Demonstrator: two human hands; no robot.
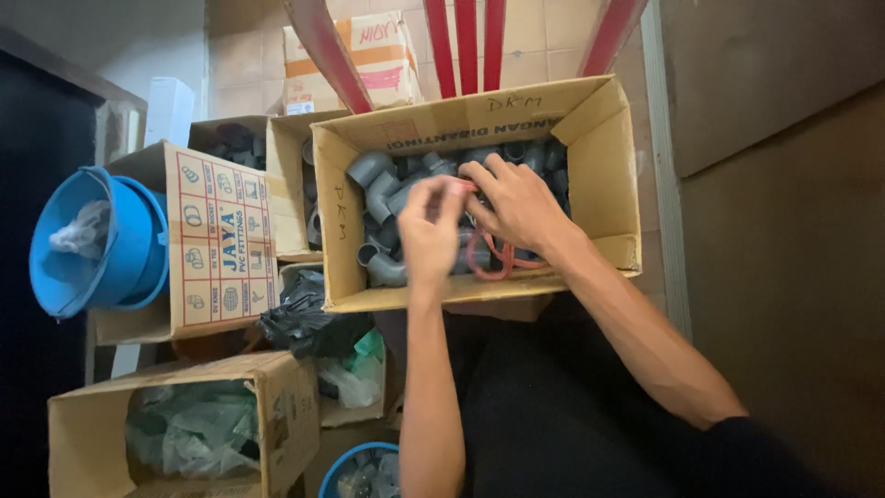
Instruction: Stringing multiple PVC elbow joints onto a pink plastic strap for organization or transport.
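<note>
Far left, a blue bucket (92, 242) sits beside a printed fittings carton (217, 242). Centre, the open cardboard box (608, 152) holds grey PVC elbows (383, 189). Left hand (431, 231) and right hand (518, 205) meet above them, both pinching red rubber bands (489, 263) looping toward the near wall.

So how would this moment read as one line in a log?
hands: left hand and right hand together over open cardboard box | contents: grey pipe elbows | fingers on red cord | grip: unclear
</note>
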